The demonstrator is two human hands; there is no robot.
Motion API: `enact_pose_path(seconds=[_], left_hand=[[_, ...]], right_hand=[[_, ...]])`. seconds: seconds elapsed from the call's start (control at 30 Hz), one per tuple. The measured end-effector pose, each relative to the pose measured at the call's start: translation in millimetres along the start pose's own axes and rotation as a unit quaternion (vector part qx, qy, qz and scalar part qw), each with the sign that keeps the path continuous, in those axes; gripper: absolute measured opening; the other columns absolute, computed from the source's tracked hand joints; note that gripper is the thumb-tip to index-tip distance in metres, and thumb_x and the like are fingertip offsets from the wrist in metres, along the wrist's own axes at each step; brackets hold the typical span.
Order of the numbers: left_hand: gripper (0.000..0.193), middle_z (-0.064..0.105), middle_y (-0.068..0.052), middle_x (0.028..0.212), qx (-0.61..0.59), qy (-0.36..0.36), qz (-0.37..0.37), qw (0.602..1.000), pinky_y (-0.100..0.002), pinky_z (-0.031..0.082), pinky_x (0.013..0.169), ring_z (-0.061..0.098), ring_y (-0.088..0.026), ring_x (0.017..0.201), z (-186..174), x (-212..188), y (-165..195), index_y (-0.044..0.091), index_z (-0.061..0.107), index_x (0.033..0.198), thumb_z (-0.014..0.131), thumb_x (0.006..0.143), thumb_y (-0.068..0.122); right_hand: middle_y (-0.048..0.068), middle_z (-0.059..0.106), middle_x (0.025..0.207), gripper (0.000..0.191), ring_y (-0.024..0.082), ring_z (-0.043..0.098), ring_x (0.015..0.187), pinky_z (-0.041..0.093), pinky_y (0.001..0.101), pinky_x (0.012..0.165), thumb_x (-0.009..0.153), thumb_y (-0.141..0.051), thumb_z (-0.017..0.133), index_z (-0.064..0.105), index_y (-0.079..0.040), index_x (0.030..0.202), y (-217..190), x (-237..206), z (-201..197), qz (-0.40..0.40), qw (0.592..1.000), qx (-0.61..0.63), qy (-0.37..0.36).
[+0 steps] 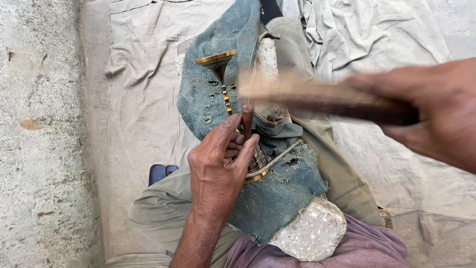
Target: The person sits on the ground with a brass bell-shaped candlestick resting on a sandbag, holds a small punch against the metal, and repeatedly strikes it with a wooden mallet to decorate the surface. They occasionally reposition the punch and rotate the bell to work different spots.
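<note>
Beige cloth (144, 99) covers the floor; left hand (218, 164) pinches a brown punch (247, 119) on the brass stemmed piece (223, 79); at three o'clock, right hand (436, 109) grips a blurred wooden mallet (317, 97).

The left hand (220, 159) pinches a punch (247, 119) on brassware (225, 92); the right hand (431, 114) grips a blurred, probably wooden mallet (317, 97).

Under the left hand (218, 168) a glossy, ridged brass stem piece (223, 79) on frayed, dusty blue denim (277, 193) over rough pale stone (312, 231); dull brown punch (247, 119) between its fingers; smooth worn wooden handle (317, 97) in right hand (436, 111); matt creased canvas (144, 109) beyond.
</note>
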State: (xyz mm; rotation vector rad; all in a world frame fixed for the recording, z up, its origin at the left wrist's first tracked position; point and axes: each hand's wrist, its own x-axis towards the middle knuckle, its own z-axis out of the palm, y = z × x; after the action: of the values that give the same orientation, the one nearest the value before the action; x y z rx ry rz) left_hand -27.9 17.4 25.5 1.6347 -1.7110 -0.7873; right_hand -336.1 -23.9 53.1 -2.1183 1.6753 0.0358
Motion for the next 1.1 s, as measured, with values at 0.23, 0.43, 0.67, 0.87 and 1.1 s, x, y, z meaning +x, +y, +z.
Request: enact_pose_path(seconds=[0.23, 0.43, 0.67, 0.87, 1.1], left_hand=[[0.044, 0.075, -0.009, 0.098, 0.010, -0.001, 0.016, 1.000, -0.027, 0.067, 0.068, 0.077, -0.013, 0.081, -3, -2, 0, 0.006, 0.068, 0.128, 0.084, 0.087, 0.010], [0.045, 0.075, -0.008, 0.095, 0.006, 0.012, 0.025, 1.000, -0.026, 0.068, 0.067, 0.077, -0.012, 0.082, 0, 0, -4, 0.008, 0.067, 0.127, 0.084, 0.086, 0.011], [0.045, 0.073, -0.007, 0.096, 0.004, 0.008, 0.036, 0.999, -0.025, 0.068, 0.068, 0.076, -0.012, 0.081, -2, -2, -5, 0.008, 0.067, 0.128, 0.084, 0.087, 0.010], [0.044, 0.072, -0.007, 0.095, -0.004, 0.004, 0.049, 0.999, -0.025, 0.068, 0.069, 0.076, -0.012, 0.082, -2, 0, -5, 0.008, 0.067, 0.129, 0.084, 0.088, 0.010], [0.044, 0.073, -0.006, 0.096, -0.008, -0.003, 0.043, 0.999, -0.026, 0.068, 0.070, 0.076, -0.012, 0.081, -3, -1, -6, 0.010, 0.068, 0.128, 0.084, 0.087, 0.011]], right_hand=[[0.006, 0.074, 0.094, 0.070, 0.017, 0.073, 0.074, 0.065, 0.0327, 0.069, 0.083, -0.014, 0.082, 0.063, -0.026, 0.149, -13, -3, -5, 0.009, 0.999, 0.035, 0.024], [0.009, 0.068, 0.104, 0.067, 0.016, 0.072, 0.082, 0.063, 0.0328, 0.081, 0.082, -0.013, 0.075, 0.059, -0.020, 0.146, -27, 4, -10, -0.053, 0.986, 0.154, 0.031], [0.011, 0.074, 0.107, 0.069, 0.016, 0.074, 0.089, 0.065, 0.0355, 0.083, 0.082, -0.007, 0.075, 0.057, -0.014, 0.148, -9, -4, 3, -0.070, 0.984, 0.147, 0.070], [0.014, 0.066, 0.104, 0.056, 0.018, 0.073, 0.087, 0.062, 0.0348, 0.083, 0.088, -0.004, 0.064, 0.057, -0.016, 0.143, -11, -6, 2, -0.082, 0.986, 0.137, 0.045], [0.012, 0.076, 0.102, 0.069, 0.016, 0.075, 0.082, 0.064, 0.0342, 0.078, 0.078, -0.007, 0.080, 0.062, -0.010, 0.144, -22, -8, -4, -0.094, 0.985, 0.105, 0.103]])
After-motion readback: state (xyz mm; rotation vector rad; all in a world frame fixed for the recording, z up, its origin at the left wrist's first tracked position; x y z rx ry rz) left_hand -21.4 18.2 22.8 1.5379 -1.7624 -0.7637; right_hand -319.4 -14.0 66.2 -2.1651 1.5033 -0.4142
